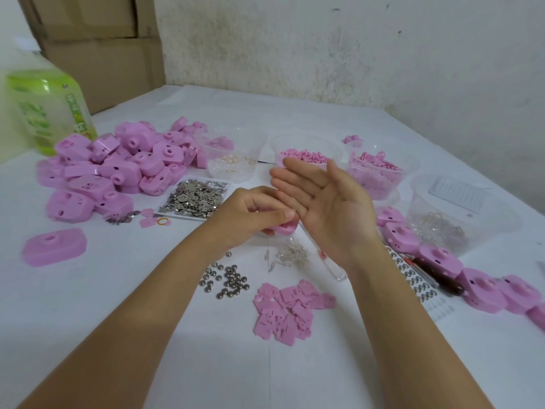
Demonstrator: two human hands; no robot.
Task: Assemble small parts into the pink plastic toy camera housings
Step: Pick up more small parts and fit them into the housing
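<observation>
My left hand [250, 212] curls around a pink camera housing [284, 227] at the table's middle; only the housing's lower right edge shows under the fingers. My right hand [321, 202] hovers just right of it, palm up, fingers straight and holding nothing. A heap of pink housings [118, 166] lies at the left, and one housing [54, 246] sits alone nearer me. A row of housings [436, 255] runs along the right. Flat pink plates [287, 314], steel balls [227, 280] and clear LEDs [292, 253] lie in front of the hands.
A tray of small metal pieces [196, 199] sits behind my left hand. Clear tubs hold rubber bands [233, 160], pink bits [306, 156] and pink clips [377, 166]. A bigger tub [460, 214] stands right, a dark-handled screwdriver [439, 276] near it. A green jug [50, 110] stands far left.
</observation>
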